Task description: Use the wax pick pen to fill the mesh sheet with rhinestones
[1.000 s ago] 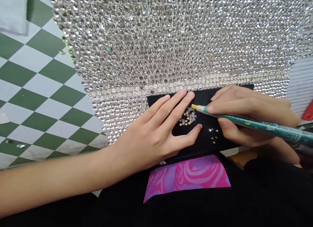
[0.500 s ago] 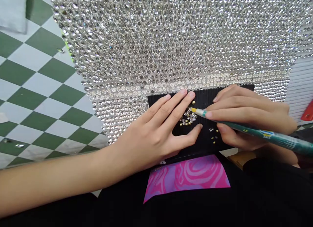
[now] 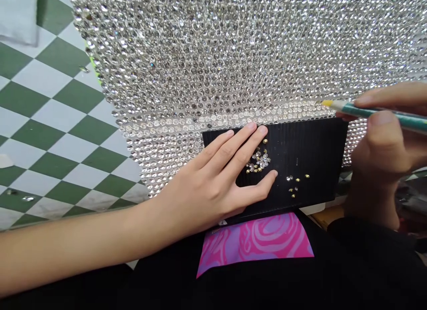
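My left hand point(image 3: 216, 181) lies flat with fingers stretched out on a black ribbed tray point(image 3: 310, 150), beside a small heap of loose rhinestones point(image 3: 258, 161). A few more stones point(image 3: 295, 183) lie further right on the tray. My right hand point(image 3: 383, 141) is closed around a green picker pen point(image 3: 376, 112) with a yellow tip. The tip hovers at the lower right rows of a large sheet covered in rhinestones point(image 3: 233, 56), just above the tray's far edge.
A green and white checkered surface point(image 3: 50, 123) lies to the left, with a few stray stones on it. A pink and purple swirled card point(image 3: 256, 239) sits just below the tray. Black cloth point(image 3: 300, 279) fills the bottom. A white cloth point(image 3: 18, 16) is at the top left.
My right hand lifted the pen off the heap of stones and carried it up and right to the sheet's lower right rows. My left hand stayed flat on the tray.
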A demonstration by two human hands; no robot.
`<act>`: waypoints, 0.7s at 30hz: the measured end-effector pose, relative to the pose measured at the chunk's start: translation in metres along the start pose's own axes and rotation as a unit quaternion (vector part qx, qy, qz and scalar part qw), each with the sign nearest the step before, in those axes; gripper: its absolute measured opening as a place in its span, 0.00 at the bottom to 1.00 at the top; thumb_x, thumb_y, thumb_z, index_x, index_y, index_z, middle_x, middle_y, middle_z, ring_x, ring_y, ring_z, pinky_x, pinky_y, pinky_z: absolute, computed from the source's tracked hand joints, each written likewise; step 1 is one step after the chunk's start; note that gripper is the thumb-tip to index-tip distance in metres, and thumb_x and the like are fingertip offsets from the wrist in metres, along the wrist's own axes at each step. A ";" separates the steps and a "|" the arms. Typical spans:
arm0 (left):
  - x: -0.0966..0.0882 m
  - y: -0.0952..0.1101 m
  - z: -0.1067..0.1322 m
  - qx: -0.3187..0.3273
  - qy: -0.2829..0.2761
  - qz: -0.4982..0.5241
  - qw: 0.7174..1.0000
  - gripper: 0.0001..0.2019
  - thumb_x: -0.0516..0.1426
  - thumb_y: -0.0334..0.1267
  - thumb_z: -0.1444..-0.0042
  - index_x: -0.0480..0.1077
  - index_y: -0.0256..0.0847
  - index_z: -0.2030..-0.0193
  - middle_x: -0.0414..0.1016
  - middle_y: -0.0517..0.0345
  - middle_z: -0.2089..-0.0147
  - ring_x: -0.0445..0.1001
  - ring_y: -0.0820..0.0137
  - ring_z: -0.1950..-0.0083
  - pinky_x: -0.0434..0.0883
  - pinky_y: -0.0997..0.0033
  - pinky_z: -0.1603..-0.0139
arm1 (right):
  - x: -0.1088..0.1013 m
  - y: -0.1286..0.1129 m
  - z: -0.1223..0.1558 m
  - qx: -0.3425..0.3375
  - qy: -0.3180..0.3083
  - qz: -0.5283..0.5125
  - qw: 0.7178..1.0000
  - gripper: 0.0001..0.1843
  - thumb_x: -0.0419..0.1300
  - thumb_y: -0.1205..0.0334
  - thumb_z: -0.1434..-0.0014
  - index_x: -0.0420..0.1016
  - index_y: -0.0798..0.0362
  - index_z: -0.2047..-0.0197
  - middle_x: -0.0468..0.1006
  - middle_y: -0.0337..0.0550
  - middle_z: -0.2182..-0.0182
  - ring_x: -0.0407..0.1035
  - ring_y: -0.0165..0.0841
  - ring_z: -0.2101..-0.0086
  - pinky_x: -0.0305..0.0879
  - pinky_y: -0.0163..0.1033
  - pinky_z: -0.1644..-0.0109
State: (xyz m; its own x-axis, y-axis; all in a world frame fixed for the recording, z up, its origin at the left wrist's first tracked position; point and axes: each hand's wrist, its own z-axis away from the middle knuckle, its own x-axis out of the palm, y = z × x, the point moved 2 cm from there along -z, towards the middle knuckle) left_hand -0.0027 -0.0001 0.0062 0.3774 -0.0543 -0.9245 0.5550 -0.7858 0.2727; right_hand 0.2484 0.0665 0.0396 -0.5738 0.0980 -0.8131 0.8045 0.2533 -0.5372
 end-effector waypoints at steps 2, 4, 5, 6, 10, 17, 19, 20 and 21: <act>0.000 0.000 0.000 0.000 -0.001 -0.001 1.000 0.21 0.58 0.40 0.38 0.62 0.44 0.39 0.61 0.31 0.32 0.62 0.48 0.30 0.67 0.52 0.33 | 0.006 0.000 0.002 -0.018 0.058 0.030 0.998 0.10 0.59 0.56 0.45 0.81 0.50 0.67 0.80 0.41 0.71 0.72 0.32 0.73 0.61 0.41 0.74; 0.000 0.000 0.000 -0.001 -0.003 0.000 1.000 0.21 0.58 0.40 0.37 0.62 0.43 0.39 0.61 0.31 0.32 0.62 0.48 0.30 0.68 0.52 0.34 | 0.013 0.000 0.005 -0.042 0.096 0.033 0.994 0.10 0.59 0.60 0.46 0.81 0.52 0.67 0.81 0.42 0.70 0.73 0.32 0.73 0.63 0.42 0.71; 0.000 0.000 0.000 -0.001 -0.005 0.000 1.000 0.21 0.58 0.40 0.37 0.62 0.43 0.39 0.61 0.32 0.32 0.62 0.48 0.30 0.68 0.52 0.33 | 0.016 0.001 0.006 -0.052 0.097 0.025 0.994 0.09 0.59 0.61 0.47 0.81 0.53 0.68 0.81 0.43 0.71 0.73 0.32 0.73 0.63 0.41 0.71; 0.000 -0.001 0.000 -0.002 -0.006 0.001 1.000 0.21 0.58 0.40 0.37 0.62 0.43 0.38 0.61 0.32 0.32 0.62 0.48 0.30 0.68 0.52 0.33 | 0.018 0.002 0.006 -0.061 0.094 0.015 0.994 0.08 0.60 0.62 0.47 0.81 0.54 0.69 0.81 0.43 0.71 0.73 0.32 0.74 0.63 0.41 0.72; 0.000 -0.001 0.001 -0.002 -0.005 0.004 1.000 0.21 0.57 0.39 0.37 0.62 0.43 0.39 0.60 0.32 0.32 0.62 0.48 0.30 0.68 0.52 0.33 | 0.020 0.006 0.008 -0.079 0.097 -0.001 0.992 0.07 0.61 0.64 0.48 0.82 0.54 0.68 0.82 0.41 0.70 0.74 0.32 0.72 0.64 0.40 0.70; 0.001 -0.001 -0.001 0.000 -0.008 0.003 1.000 0.21 0.58 0.40 0.38 0.62 0.42 0.39 0.60 0.30 0.32 0.62 0.47 0.30 0.67 0.51 0.33 | 0.018 0.005 0.005 -0.060 0.113 -0.027 0.991 0.09 0.60 0.64 0.48 0.82 0.56 0.69 0.81 0.42 0.73 0.72 0.29 0.74 0.58 0.37 0.74; 0.001 -0.001 0.000 -0.001 -0.006 0.002 1.000 0.22 0.58 0.40 0.38 0.62 0.42 0.39 0.61 0.30 0.32 0.62 0.47 0.30 0.66 0.52 0.33 | 0.017 0.006 0.004 -0.060 0.147 -0.049 0.986 0.09 0.59 0.64 0.48 0.82 0.55 0.69 0.80 0.41 0.74 0.72 0.29 0.75 0.54 0.37 0.76; 0.001 -0.001 0.000 -0.002 -0.007 0.002 1.000 0.22 0.58 0.40 0.38 0.62 0.42 0.39 0.60 0.31 0.32 0.62 0.48 0.30 0.66 0.52 0.33 | 0.017 0.006 0.004 -0.061 0.153 -0.052 0.985 0.10 0.58 0.63 0.47 0.81 0.54 0.68 0.80 0.41 0.74 0.73 0.29 0.75 0.54 0.36 0.77; 0.001 -0.001 0.000 -0.002 -0.007 0.001 1.000 0.22 0.58 0.40 0.38 0.62 0.43 0.38 0.60 0.32 0.32 0.62 0.48 0.29 0.67 0.52 0.33 | 0.017 0.007 0.004 -0.059 0.149 -0.047 0.986 0.10 0.58 0.62 0.46 0.81 0.54 0.67 0.80 0.40 0.73 0.73 0.29 0.75 0.56 0.37 0.76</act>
State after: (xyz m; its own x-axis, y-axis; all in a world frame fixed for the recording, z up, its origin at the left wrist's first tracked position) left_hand -0.0030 0.0001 0.0048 0.3685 -0.0643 -0.9274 0.5570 -0.7834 0.2756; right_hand 0.2448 0.0663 0.0214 -0.6791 0.3420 -0.6495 0.7319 0.3829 -0.5636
